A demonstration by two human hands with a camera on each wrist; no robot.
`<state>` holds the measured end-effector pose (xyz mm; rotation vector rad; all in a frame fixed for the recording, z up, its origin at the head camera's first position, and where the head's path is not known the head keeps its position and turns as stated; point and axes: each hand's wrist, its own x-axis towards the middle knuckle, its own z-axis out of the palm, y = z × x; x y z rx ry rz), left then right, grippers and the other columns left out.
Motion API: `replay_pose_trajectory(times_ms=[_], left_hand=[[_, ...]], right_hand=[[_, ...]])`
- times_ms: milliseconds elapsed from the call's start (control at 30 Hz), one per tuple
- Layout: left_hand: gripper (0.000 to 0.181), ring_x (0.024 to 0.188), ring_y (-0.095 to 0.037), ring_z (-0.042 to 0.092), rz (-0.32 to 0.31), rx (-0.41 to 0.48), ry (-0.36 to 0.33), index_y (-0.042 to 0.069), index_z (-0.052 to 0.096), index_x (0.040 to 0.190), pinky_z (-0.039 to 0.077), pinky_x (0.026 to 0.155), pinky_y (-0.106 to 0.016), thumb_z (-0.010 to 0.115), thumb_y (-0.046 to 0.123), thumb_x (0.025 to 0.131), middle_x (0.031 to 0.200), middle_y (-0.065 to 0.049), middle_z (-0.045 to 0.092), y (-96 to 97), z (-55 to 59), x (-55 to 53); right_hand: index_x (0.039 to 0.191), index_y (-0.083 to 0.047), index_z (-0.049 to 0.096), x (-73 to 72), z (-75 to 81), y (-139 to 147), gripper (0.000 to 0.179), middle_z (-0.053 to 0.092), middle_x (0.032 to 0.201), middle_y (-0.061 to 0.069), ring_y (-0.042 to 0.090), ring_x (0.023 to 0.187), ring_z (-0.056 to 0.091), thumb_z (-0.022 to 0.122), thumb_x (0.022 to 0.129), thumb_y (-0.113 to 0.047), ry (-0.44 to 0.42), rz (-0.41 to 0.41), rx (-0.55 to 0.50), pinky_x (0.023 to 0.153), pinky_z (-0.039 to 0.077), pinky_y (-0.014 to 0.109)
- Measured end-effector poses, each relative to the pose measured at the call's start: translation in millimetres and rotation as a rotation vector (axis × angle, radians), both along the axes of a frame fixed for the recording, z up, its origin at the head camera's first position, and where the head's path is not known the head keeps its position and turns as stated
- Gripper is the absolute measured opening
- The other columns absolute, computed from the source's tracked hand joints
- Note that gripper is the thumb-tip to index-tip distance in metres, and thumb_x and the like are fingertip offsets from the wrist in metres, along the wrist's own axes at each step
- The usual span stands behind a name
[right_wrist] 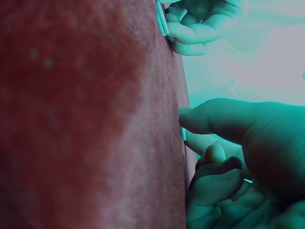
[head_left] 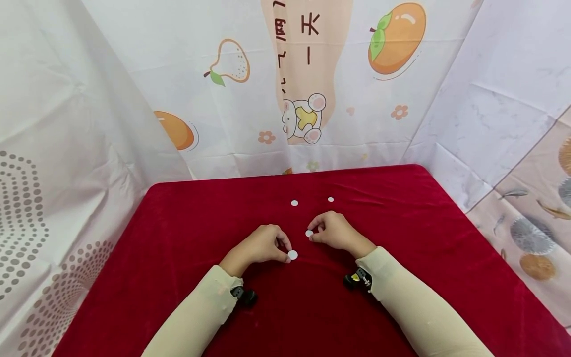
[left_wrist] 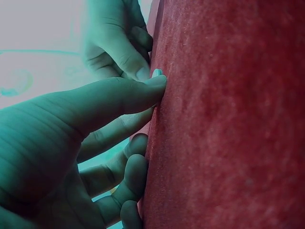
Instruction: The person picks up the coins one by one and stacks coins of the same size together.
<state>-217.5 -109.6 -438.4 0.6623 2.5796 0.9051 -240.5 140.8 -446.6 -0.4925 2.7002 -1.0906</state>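
My left hand [head_left: 265,244] holds a small flat white disc [head_left: 292,255] by its edge, between thumb and index finger, low over the red cloth. To the right and a little farther off, my right hand [head_left: 333,230] pinches another white disc [head_left: 309,233] the same way. In the left wrist view only a sliver of the left disc [left_wrist: 157,72] shows past the thumb. Seen from the right wrist, the right disc [right_wrist: 184,133] is mostly covered by the thumb and fingers, while the left disc [right_wrist: 162,19] appears edge-on at the top.
Two more white discs lie on the cloth beyond the hands, one left [head_left: 294,203] and one right [head_left: 330,199]. The red cloth [head_left: 200,208] covers the table. Printed curtains [head_left: 250,109] hang behind the table and along its sides.
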Motion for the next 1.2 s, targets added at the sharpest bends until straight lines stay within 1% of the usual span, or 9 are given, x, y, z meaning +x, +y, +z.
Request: replay_pose_trajectory(times_ms=[233, 533, 633, 767, 1033, 1200], left_hand=[[0.016, 0.081, -0.014, 0.058, -0.001, 0.0, 0.008, 0.024, 0.079, 0.081, 0.051, 0.071, -0.03, 0.094, 0.021, 0.075, 0.089, 0.006, 0.065, -0.1, 0.4, 0.5], [0.016, 0.079, -0.013, 0.058, -0.009, 0.003, 0.018, 0.024, 0.079, 0.081, 0.051, 0.07, -0.03, 0.094, 0.021, 0.075, 0.088, 0.006, 0.065, -0.3, -0.3, 0.2], [0.016, 0.078, -0.013, 0.058, -0.01, 0.005, 0.017, 0.023, 0.079, 0.081, 0.051, 0.069, -0.029, 0.093, 0.021, 0.076, 0.087, 0.006, 0.065, -0.4, -0.4, 0.0], [0.015, 0.077, -0.013, 0.058, -0.012, 0.003, 0.018, 0.023, 0.079, 0.081, 0.052, 0.067, -0.028, 0.093, 0.021, 0.076, 0.085, 0.006, 0.066, -0.4, 0.2, 0.0], [0.015, 0.077, -0.014, 0.058, -0.013, 0.001, 0.003, 0.023, 0.079, 0.082, 0.051, 0.068, -0.029, 0.093, 0.021, 0.076, 0.086, 0.006, 0.066, -0.3, 0.5, -0.2], [0.015, 0.077, -0.013, 0.059, -0.014, 0.001, 0.01, 0.023, 0.079, 0.082, 0.052, 0.068, -0.028, 0.093, 0.021, 0.076, 0.086, 0.006, 0.066, -0.4, -0.9, 0.1]], right_hand=[[0.096, -0.015, 0.081, 1.0, 1.8, -2, 0.013, 0.054, 0.056, -0.002, 0.011, 0.052, 0.048, 0.086, 0.084, -0.016, -0.002, -0.008, 0.013, 0.054, 0.041, 0.024], [0.094, -0.013, 0.081, 1.6, 1.5, -3, 0.01, 0.058, 0.058, -0.003, 0.009, 0.053, 0.051, 0.084, 0.086, -0.017, 0.055, 0.011, 0.044, 0.055, 0.043, 0.024], [0.093, -0.013, 0.081, 1.6, 0.9, -2, 0.008, 0.057, 0.057, -0.004, 0.009, 0.052, 0.05, 0.084, 0.085, -0.016, 0.064, 0.016, 0.038, 0.054, 0.042, 0.023], [0.092, -0.014, 0.081, 1.9, 3.4, -2, 0.007, 0.054, 0.055, -0.003, 0.009, 0.051, 0.047, 0.084, 0.085, -0.014, 0.054, 0.017, 0.024, 0.052, 0.039, 0.023], [0.093, -0.015, 0.08, 3.6, 10.0, 0, 0.007, 0.055, 0.057, -0.003, 0.01, 0.052, 0.05, 0.084, 0.087, -0.018, 0.03, 0.014, 0.013, 0.055, 0.043, 0.024], [0.091, -0.016, 0.081, 4.9, 13.8, 0, 0.007, 0.056, 0.056, -0.003, 0.01, 0.051, 0.05, 0.084, 0.087, -0.019, 0.048, 0.031, 0.013, 0.054, 0.043, 0.024]])
